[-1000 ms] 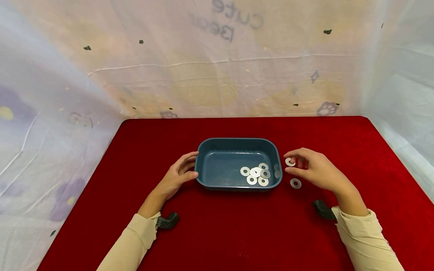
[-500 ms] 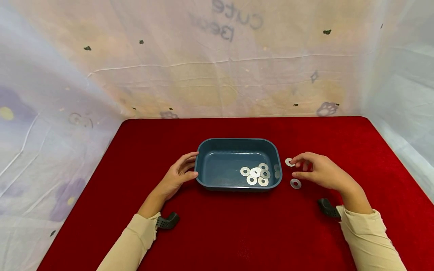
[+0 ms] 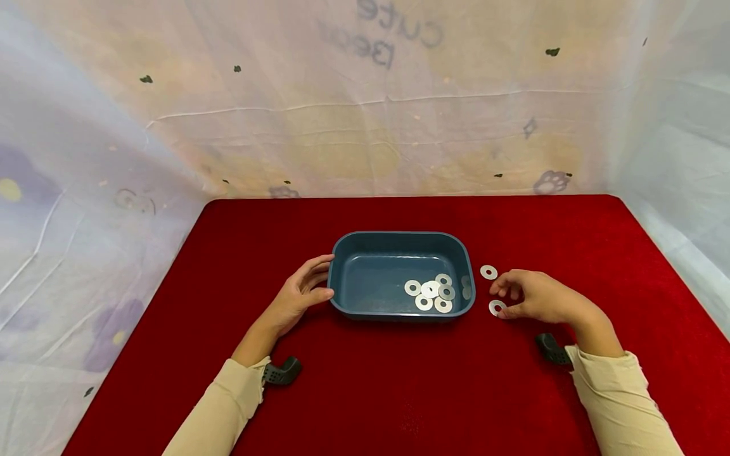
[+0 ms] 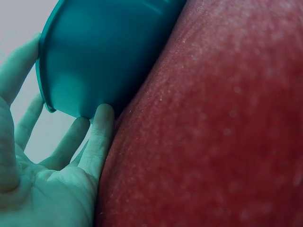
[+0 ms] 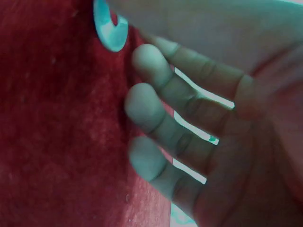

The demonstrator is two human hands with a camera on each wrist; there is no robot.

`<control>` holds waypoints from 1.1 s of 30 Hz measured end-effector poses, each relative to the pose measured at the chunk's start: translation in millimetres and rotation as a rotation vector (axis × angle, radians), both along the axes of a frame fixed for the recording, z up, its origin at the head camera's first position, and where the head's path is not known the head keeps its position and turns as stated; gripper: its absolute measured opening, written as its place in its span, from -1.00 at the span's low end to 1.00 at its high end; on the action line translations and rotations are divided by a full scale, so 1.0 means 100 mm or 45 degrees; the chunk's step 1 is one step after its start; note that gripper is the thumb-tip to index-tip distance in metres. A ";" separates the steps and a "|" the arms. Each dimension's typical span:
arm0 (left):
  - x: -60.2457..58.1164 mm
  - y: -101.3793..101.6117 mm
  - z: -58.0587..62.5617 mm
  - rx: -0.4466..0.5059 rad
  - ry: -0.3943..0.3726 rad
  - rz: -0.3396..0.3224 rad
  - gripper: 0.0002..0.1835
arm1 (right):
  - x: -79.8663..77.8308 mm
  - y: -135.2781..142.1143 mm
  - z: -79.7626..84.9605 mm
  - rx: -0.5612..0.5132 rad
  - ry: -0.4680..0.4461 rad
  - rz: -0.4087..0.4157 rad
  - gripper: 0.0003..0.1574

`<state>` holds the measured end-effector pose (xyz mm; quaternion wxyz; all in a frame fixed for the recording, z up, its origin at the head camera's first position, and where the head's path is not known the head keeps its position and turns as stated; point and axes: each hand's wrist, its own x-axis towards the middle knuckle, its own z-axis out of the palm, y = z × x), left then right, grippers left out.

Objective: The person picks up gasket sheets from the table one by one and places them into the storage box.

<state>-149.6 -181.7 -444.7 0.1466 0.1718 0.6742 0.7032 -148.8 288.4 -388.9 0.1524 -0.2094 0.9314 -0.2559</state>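
Observation:
A blue-grey rectangular tub (image 3: 367, 275) stands on red cloth, with several flat metal washers (image 3: 443, 306) lying towards its right end. My left hand (image 3: 291, 304) touches the tub's left end with spread fingers; the left wrist view shows fingertips (image 4: 102, 113) against the outer wall (image 4: 104, 56). Right of the tub two washers lie on the cloth. My right hand (image 3: 542, 297) is low over the nearer washer (image 3: 493, 311), thumb tip at its edge, fingers bent. The farther washer (image 3: 483, 272) lies just beyond the fingertips. In the right wrist view the thumb partly covers a washer (image 5: 111, 35).
Red cloth (image 3: 365, 392) covers the table. Pale printed sheeting (image 3: 342, 145) rises behind it and along both sides. A dark wrist mount (image 3: 282, 372) juts from the left cuff, and another mount (image 3: 552, 349) from the right.
My right hand has drawn back from the farther washer and moved down towards the nearer one, its thumb now at that washer's edge. The left hand and tub have stayed put.

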 end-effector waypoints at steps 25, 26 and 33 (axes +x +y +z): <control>-0.01 -0.01 -0.02 -0.013 0.010 -0.004 -0.28 | 0.01 0.04 -0.03 -0.075 -0.098 0.092 -0.55; -0.01 -0.01 -0.02 -0.013 0.012 -0.005 -0.28 | 0.01 0.05 -0.03 -0.084 -0.104 0.109 -0.53; 0.00 0.00 -0.02 -0.011 0.016 -0.005 -0.28 | 0.03 0.11 -0.01 -0.145 -0.130 0.192 -0.50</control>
